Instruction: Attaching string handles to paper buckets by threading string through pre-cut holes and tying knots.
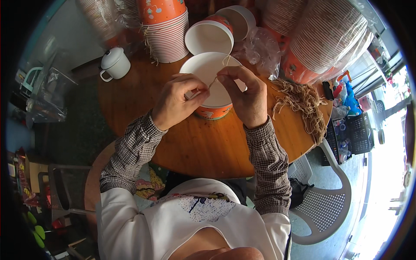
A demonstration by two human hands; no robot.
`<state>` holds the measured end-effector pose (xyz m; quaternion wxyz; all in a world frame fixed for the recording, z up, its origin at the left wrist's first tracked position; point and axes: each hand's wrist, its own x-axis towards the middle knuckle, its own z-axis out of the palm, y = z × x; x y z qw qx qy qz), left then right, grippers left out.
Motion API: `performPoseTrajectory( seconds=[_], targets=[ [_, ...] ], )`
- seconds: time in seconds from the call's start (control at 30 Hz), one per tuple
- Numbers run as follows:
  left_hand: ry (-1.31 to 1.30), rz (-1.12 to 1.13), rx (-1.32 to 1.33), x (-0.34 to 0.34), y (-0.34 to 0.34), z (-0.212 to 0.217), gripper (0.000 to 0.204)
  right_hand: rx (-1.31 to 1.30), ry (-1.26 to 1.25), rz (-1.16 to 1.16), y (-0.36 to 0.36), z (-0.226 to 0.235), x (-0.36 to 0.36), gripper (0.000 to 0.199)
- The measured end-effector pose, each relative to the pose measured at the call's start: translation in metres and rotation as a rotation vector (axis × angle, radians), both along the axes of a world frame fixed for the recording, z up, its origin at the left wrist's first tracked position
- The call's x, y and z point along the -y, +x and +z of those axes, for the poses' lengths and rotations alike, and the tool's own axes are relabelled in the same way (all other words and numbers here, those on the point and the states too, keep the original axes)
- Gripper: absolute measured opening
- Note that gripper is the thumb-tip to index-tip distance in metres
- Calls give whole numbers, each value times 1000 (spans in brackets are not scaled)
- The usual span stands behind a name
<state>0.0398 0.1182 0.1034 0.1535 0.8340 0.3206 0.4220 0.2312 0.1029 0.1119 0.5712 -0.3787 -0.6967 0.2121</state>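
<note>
An orange paper bowl [207,69] with a white inside stands on the round wooden table [199,147] in front of me. My left hand [177,100] and my right hand [245,94] meet over its near rim. Between the fingertips of both hands runs a thin tan string [215,78], pinched at each side; it leads up toward the bowl's far rim. Both wrists hover just above the bowl, and the hands hide its near edge.
Stacks of orange and white paper bowls [167,30] crowd the far side of the table, larger stacks [323,39] at the right. A pile of tan strings [303,104] lies right of my hand. A white enamel mug [115,64] sits far left. A white plastic chair [325,208] stands at the right.
</note>
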Motion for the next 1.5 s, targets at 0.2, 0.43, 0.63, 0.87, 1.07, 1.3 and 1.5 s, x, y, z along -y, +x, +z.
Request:
performPoseTrajectory(
  seconds=[0.2,0.43,0.63,0.87,1.07,1.3,1.5],
  targets=[
    [189,65,10,-3,-3,9,8,-3,70,-64,3,-7,-5,10],
    [-629,-40,316,11,-12,18,12,53,121,-98,1,-6,2,10],
    [-663,-219,354,7,-14,15,15,-13,223,-129,-4,7,5,12],
    [-821,-302,459,4,-13,9,18,102,175,-205,2,-10,10,10],
    [-910,-420,574,8,-9,8,26,229,241,-256,3,-17,15,11],
    [-900,-353,571,11,0,8,23,254,230,-271,4,-15,23,11],
    [-873,-334,581,14,5,6,17,161,272,-311,12,-7,21,14]
  ],
)
